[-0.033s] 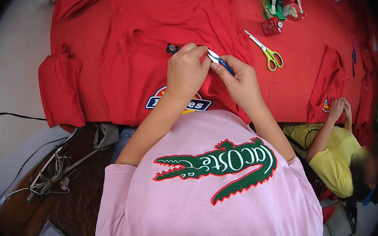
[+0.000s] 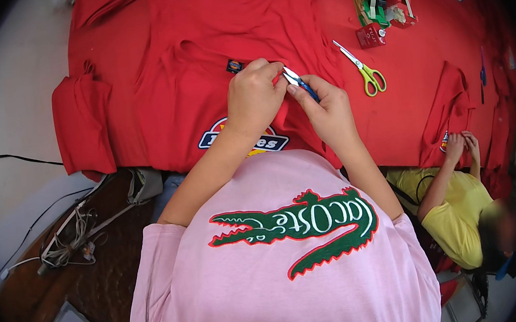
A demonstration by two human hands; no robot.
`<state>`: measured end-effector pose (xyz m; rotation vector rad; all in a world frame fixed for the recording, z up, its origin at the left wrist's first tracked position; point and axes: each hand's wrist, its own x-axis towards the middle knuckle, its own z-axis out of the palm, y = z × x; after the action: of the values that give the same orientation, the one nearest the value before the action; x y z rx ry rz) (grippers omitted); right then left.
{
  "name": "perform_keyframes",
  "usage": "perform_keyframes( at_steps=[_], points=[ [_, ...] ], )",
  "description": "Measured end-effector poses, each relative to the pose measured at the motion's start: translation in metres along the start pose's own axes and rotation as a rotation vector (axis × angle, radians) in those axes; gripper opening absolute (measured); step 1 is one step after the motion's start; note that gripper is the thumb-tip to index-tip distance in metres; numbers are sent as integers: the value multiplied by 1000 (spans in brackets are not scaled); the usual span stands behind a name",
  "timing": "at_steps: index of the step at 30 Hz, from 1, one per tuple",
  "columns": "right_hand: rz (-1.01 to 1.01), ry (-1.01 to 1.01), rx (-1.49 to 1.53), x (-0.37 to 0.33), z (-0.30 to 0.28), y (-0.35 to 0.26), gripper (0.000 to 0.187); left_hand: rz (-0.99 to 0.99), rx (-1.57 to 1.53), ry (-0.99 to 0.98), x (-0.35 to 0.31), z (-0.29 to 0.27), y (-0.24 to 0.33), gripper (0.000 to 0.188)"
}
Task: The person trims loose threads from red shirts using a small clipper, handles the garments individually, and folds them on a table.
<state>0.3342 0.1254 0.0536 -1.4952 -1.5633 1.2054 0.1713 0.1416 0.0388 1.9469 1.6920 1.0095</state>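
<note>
A red shirt [image 2: 202, 98] with a printed chest patch lies spread on the table, a small dark neck label [image 2: 234, 66] showing at its collar. My left hand [image 2: 257, 96] is closed in a pinch on the red cloth beside that label; the exact edge between its fingertips is hidden. In my right hand [image 2: 330, 107] is a pair of thread snips [image 2: 304, 86] with blue handles. Their silvery blades point up and left, close by my left fingertips. Whether the blades touch the cloth or a thread is too small to tell.
Scissors [image 2: 369, 77] with yellow-green handles lie to the right. Beyond them stand a tape dispenser [image 2: 373, 1] and a small red box [image 2: 371, 36]. A co-worker in a yellow shirt [image 2: 456, 222] handles red cloth at the right. Tangled cables [image 2: 69, 235] lie at lower left.
My hands, the snips and the shirt have kept their places. The co-worker's hands at the right have shifted slightly upward and apart.
</note>
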Motion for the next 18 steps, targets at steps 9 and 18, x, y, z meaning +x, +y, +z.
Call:
perform_keyframes(
  at_steps=[9, 18],
  points=[
    [92, 8, 115, 0, 3, 0, 22, 36, 35, 3, 3, 3, -1, 19],
    [230, 70, 349, 8, -3, 22, 24, 55, 39, 16, 4, 6, -5, 19]
  ],
)
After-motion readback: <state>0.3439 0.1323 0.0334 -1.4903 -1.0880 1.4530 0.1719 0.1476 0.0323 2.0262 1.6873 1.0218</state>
